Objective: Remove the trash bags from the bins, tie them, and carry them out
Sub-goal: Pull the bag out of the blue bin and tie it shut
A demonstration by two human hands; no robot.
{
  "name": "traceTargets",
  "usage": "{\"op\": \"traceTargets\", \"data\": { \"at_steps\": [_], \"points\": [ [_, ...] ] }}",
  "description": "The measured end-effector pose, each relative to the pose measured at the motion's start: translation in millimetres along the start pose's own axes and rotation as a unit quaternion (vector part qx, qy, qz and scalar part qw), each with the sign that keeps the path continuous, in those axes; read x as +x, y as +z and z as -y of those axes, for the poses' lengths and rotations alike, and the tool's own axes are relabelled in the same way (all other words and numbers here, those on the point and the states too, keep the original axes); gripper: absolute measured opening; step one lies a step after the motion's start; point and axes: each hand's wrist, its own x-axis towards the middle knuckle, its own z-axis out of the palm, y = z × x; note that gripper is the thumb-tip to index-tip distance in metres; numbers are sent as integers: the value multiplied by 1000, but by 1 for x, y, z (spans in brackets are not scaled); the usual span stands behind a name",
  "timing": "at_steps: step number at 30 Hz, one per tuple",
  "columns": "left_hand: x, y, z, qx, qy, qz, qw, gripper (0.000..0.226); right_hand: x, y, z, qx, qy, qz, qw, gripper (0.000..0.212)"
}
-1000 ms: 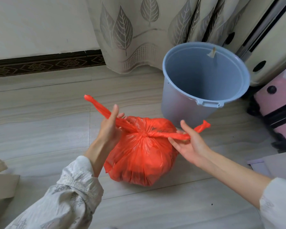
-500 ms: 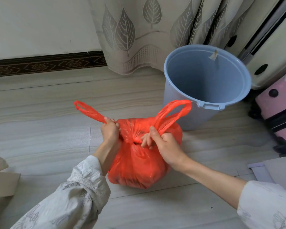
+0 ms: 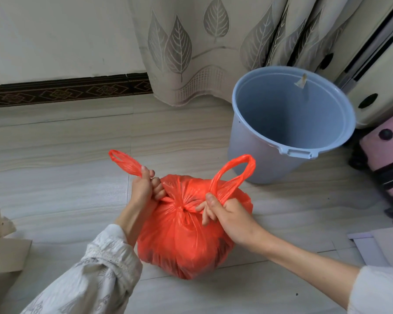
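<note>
A full red trash bag point(image 3: 186, 241) sits on the pale floor in the middle of the view, its top knotted once. My left hand point(image 3: 143, 191) grips the bag's left handle, whose loop sticks out up and to the left. My right hand point(image 3: 225, 214) grips the right handle close to the knot, and that loop stands up above my fingers. Behind the bag to the right stands the blue bin point(image 3: 254, 152), with no liner in it and only a small scrap stuck on its inner wall.
A leaf-patterned curtain point(image 3: 191, 51) hangs behind the bin. A white appliance point(image 3: 377, 87) and a pink and black object point(image 3: 386, 159) stand at the right. Cardboard point(image 3: 5, 257) lies at the left edge, a pale flat board point(image 3: 381, 248) at the lower right.
One second ago both hands pulled the handles apart and stretched them straight. Since then the hands have come in to the knot, and the handles now stand as slack loops.
</note>
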Motion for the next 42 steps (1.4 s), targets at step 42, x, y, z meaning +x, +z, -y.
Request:
{"op": "traceTargets", "data": {
  "at_steps": [42],
  "points": [
    [-33,10,-40,683,157,154,696,44,59,14,17,-119,92,121,981,44]
  ]
}}
